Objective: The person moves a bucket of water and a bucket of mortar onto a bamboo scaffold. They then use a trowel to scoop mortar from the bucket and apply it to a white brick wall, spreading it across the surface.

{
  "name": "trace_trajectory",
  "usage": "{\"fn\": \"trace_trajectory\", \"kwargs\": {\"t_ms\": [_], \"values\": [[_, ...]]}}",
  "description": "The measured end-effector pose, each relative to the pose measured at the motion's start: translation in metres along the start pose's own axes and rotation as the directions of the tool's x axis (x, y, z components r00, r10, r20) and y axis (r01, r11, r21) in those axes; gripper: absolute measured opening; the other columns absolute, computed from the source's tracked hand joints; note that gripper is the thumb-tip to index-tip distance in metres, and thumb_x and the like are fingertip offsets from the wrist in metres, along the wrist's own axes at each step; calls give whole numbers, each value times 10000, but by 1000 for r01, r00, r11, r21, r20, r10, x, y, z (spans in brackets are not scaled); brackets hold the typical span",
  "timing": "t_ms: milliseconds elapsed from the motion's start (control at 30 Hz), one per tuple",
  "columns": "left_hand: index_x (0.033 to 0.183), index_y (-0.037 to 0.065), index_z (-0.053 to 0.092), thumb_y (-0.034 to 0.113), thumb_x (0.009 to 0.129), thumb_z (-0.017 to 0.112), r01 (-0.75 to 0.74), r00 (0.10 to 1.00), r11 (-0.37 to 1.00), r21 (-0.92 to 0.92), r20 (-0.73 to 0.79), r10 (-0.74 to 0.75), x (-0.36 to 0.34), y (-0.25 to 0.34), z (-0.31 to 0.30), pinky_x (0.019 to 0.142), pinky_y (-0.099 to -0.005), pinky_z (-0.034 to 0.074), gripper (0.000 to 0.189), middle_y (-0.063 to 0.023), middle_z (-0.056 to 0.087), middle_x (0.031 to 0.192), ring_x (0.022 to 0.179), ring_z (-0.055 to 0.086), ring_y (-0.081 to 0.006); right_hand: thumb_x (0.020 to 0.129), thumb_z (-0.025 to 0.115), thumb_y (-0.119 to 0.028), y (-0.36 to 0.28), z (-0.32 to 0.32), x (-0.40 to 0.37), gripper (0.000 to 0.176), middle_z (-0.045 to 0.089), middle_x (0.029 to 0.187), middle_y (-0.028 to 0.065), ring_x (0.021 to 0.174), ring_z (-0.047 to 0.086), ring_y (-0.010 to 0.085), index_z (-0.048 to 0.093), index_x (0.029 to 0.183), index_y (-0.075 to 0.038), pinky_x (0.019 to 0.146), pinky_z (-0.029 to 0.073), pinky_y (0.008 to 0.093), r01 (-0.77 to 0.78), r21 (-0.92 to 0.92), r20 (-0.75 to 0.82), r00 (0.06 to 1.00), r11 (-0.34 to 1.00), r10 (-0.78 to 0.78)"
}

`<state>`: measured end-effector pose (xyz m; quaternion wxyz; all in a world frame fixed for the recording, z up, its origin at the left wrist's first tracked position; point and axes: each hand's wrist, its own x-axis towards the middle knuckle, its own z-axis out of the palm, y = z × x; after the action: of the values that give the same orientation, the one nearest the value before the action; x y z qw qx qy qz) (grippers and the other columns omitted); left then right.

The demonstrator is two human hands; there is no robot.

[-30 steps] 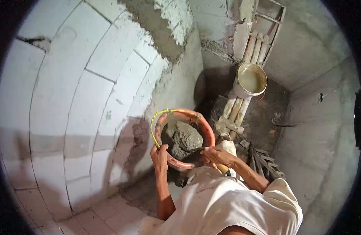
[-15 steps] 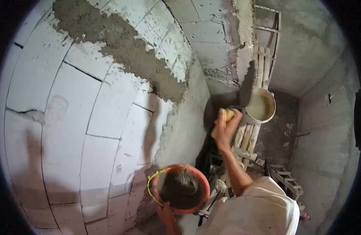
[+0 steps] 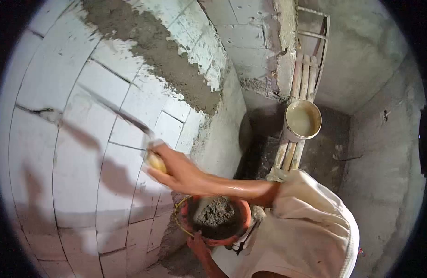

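Observation:
My right hand [image 3: 178, 170] is closed around the yellowish handle of a trowel [image 3: 138, 123], whose blade, smeared by motion, points up and left in front of the block wall [image 3: 86, 180]. Below my right forearm is a red-orange bucket [image 3: 246, 217] holding grey mortar [image 3: 216, 211]. At the bucket's near left rim, my left hand [image 3: 199, 243] grips the edge, with part of its fingers in shadow. A yellow wire-like handle [image 3: 177, 217] hangs along that side. Across the upper wall runs a rough band of wet mortar [image 3: 153, 46].
A whitish bucket of cloudy liquid [image 3: 300, 121] stands on bamboo poles [image 3: 296, 155] to the right. A metal frame [image 3: 322, 51] rises behind it. Grey rendered walls [image 3: 384, 153] close off the right side, and a block pier [image 3: 250, 37] stands at the back.
My right hand has swung the trowel left and down, from beside the whitish bucket to in front of the block wall. My left hand stays at the red-orange bucket. The view has shifted slightly.

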<state>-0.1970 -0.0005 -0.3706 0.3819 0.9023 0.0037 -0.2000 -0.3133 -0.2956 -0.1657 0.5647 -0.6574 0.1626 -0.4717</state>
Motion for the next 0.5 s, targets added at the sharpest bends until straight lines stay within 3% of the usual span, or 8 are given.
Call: {"fn": "trace_trajectory", "kwargs": {"t_ms": [67, 167, 200, 300, 333, 433, 467, 500], "values": [[984, -51, 566, 188, 790, 625, -41, 993, 997, -63, 105, 48, 6, -9, 0, 633, -392, 425, 313, -72, 490, 700, 601, 476, -200, 937, 569, -313, 33, -25, -90, 407, 600, 895, 171, 809, 629, 327, 443, 1211, -39, 667, 492, 426, -67, -332, 182, 974, 941, 134], [986, -62, 564, 189, 788, 613, -137, 979, 976, -169, 127, 160, -43, 41, -3, 687, -361, 405, 323, -75, 505, 787, 698, 475, -203, 901, 563, -323, 62, -57, -217, 458, 627, 1050, 226, 894, 639, 388, 464, 1264, -61, 733, 503, 495, -283, -685, 345, 686, 672, 640], [1241, -14, 525, 173, 796, 607, -119, 907, 984, -131, 390, 161, -43, 48, -17, 950, -435, 383, 490, -150, 550, 1122, 1033, 528, -302, 902, 551, -337, 84, -54, -256, 472, 633, 1049, 235, 897, 644, 390, 471, 1271, -54, 742, 508, 496, -292, -757, 317, 618, 584, 719], [1065, -16, 554, 176, 819, 582, -368, 844, 928, 51, 437, 310, -34, 43, -14, 715, -398, 439, 313, -88, 532, 845, 741, 522, -213, 902, 534, -347, 85, -39, -301, 459, 634, 1060, 244, 938, 647, 381, 500, 1239, -38, 763, 516, 490, -87, -928, 247, 583, 362, 774], [1065, -16, 554, 176, 819, 582, -368, 846, 928, 53, 434, 310, -39, 46, -17, 715, -398, 439, 313, -88, 532, 845, 741, 522, -213, 902, 534, -347, 93, -32, -308, 459, 634, 1060, 244, 938, 647, 381, 500, 1239, -38, 763, 516, 490, -86, -927, 251, 584, 366, 772], [998, -17, 545, 157, 827, 563, -495, 795, 829, 260, 522, 311, -55, 61, -19, 608, -387, 418, 245, -80, 495, 758, 642, 477, -183, 857, 543, -250, 111, -14, -316, 353, 630, 1069, 206, 962, 630, 395, 561, 1143, -44, 778, 503, 496, -569, -708, 206, 398, 417, 894], [1002, -15, 546, 152, 822, 561, -517, 771, 838, 176, 520, 367, -59, 63, -17, 589, -385, 417, 247, -83, 492, 745, 617, 475, -180, 857, 543, -250, 136, -8, -334, 353, 630, 1069, 206, 962, 630, 395, 561, 1143, -44, 778, 503, 496, -569, -704, 202, 412, 425, 888], [1005, -13, 547, 148, 816, 559, -536, 746, 840, 86, 515, 423, -62, 66, -16, 570, -383, 416, 249, -86, 488, 733, 592, 473, -178, 809, 575, -218, 183, -3, -366, 391, 629, 1027, 195, 973, 613, 396, 557, 1163, -55, 793, 498, 493, -125, -727, 482, 607, 675, 632]]}}
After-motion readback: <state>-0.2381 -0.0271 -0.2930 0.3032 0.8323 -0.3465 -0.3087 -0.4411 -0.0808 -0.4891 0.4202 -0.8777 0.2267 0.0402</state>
